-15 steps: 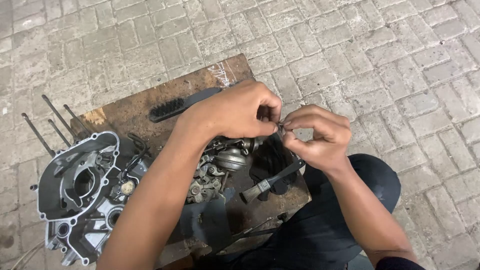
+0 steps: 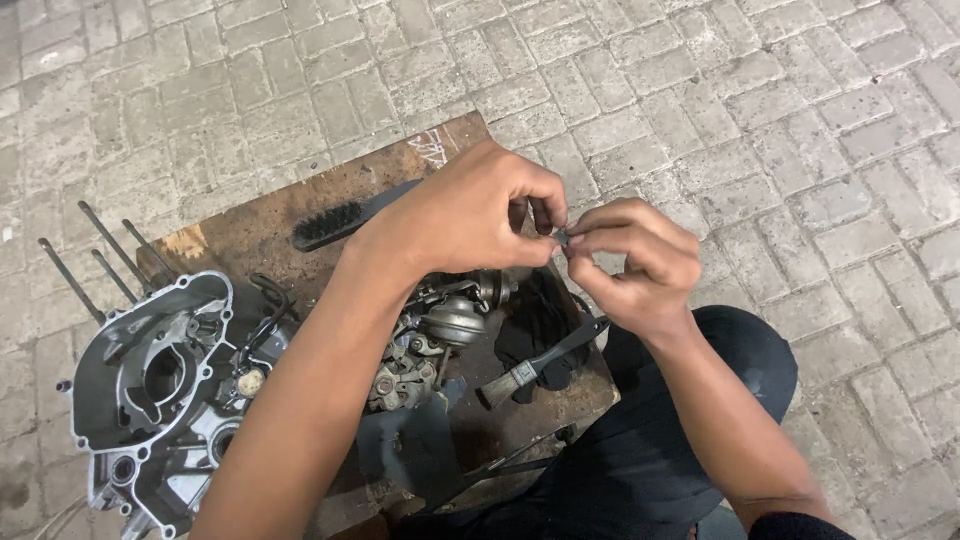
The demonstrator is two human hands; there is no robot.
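My left hand (image 2: 470, 215) and my right hand (image 2: 635, 265) meet above a dirty wooden board (image 2: 300, 215). Together their fingertips pinch a tiny dark metal part (image 2: 562, 238), mostly hidden by the fingers. Below the hands on the board lie a grey carburettor-like assembly (image 2: 440, 335), a dark cloth (image 2: 540, 325) and a small paintbrush (image 2: 540, 365).
An aluminium engine crankcase (image 2: 150, 385) with long studs stands at the board's left. A black bristle brush (image 2: 345, 220) lies at the board's far side. My knee in dark trousers (image 2: 700, 400) is at lower right. Brick paving (image 2: 750, 120) surrounds everything.
Both hands have stayed together over the board, pinching the small part; the fingers have shifted only slightly.
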